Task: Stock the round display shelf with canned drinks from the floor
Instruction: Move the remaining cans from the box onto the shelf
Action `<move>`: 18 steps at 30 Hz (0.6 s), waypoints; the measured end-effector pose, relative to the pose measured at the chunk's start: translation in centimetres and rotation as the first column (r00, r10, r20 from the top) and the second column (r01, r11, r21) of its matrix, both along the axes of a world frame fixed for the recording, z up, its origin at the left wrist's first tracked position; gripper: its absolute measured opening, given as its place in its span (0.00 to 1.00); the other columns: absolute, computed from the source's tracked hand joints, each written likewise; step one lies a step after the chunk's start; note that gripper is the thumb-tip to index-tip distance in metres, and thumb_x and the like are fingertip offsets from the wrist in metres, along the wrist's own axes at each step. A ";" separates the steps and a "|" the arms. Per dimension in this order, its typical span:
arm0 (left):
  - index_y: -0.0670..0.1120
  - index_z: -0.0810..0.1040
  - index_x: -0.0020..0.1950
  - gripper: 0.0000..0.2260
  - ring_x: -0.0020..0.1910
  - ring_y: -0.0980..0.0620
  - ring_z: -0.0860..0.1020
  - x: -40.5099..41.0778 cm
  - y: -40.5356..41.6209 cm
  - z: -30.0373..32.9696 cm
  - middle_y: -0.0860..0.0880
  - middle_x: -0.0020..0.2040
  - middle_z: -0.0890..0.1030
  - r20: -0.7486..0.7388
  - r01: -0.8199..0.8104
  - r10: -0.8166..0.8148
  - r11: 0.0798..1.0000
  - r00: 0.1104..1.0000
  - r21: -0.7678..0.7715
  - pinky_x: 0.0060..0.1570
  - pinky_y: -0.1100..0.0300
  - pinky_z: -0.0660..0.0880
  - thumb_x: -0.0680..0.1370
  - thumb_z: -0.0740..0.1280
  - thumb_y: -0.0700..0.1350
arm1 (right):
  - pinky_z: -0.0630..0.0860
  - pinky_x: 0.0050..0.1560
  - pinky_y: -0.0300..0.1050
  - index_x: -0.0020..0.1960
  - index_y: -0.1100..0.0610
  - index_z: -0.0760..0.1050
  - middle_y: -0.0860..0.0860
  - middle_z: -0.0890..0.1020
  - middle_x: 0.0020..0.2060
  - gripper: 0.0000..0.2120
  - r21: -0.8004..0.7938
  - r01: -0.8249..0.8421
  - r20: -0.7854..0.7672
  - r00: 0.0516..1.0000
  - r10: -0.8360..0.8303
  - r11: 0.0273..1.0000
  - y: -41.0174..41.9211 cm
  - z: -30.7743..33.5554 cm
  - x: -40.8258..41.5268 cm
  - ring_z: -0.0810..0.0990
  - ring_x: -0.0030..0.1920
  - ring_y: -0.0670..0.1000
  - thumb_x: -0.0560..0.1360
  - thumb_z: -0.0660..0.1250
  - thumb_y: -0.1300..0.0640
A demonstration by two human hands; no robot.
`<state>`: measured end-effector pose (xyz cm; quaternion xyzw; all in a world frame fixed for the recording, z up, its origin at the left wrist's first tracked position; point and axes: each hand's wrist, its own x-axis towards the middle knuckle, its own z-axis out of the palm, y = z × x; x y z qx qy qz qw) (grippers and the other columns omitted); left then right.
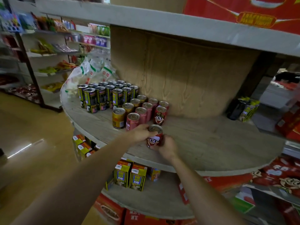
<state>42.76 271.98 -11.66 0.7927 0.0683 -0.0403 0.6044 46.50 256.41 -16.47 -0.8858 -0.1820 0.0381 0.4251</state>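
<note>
On the middle tier of the round display shelf (211,143), near its front edge, both hands meet around one red can (155,138) with a cartoon face on its side. From the lower left a bare forearm reaches up, and the left hand (139,133) wraps the can's left side, its fingers curled over the rim. From the lower right the other forearm comes in, and the right hand (168,147) cups the can's lower right side with fingers curled round it. The can stands upright; whether its base touches the shelf I cannot tell, since the hands hide it.

Far left, wall shelves (53,52) carry blurred snack packets. Farther back on the round tier lie white plastic bags (94,70), and in front of them stands a block of black-and-yellow cans (107,96). Just right of these a row of gold cans (128,109) runs toward the wooden core (186,75), then a row of pink cans (141,114), then two red cartoon-face cans (160,115). The held can sits just in front of these rows, apart from them. At the far right of the tier is a dark pack with yellow print (243,109).

Below, the lower tier holds yellow drink cartons (129,177), and red boxes (276,174) lie to the right.
</note>
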 end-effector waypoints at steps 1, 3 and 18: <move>0.49 0.80 0.54 0.07 0.59 0.48 0.79 0.9 -0.1 -0.1 0.46 0.57 0.83 -0.010 -0.006 0.006 1.000 1.000 -0.006 0.67 0.49 0.71 0.77 0.70 0.43 | 0.74 0.37 0.40 0.51 0.52 0.81 0.45 0.85 0.43 0.19 -0.003 -0.001 0.007 1.000 0.001 1.000 -0.1 -0.3 0.8 0.83 0.44 0.46 0.62 0.80 0.49; 0.44 0.79 0.58 0.10 0.59 0.46 0.79 2.8 -0.1 -0.1 0.43 0.57 0.82 -0.049 -0.058 0.057 0.998 0.997 -0.016 0.65 0.48 0.73 0.77 0.70 0.42 | 0.73 0.40 0.41 0.52 0.51 0.81 0.46 0.85 0.45 0.19 -0.012 0.000 0.007 1.000 0.000 1.000 0.1 -0.5 2.4 0.83 0.46 0.47 0.62 0.80 0.50; 0.43 0.75 0.67 0.38 0.62 0.41 0.77 11.1 0.2 -1.0 0.43 0.63 0.79 -0.190 -0.260 0.258 0.965 0.947 0.017 0.65 0.44 0.71 0.63 0.68 0.64 | 0.76 0.49 0.46 0.57 0.53 0.80 0.53 0.84 0.53 0.23 -0.092 0.047 0.024 0.999 -0.045 0.995 2.6 -0.4 9.6 0.81 0.56 0.56 0.64 0.79 0.48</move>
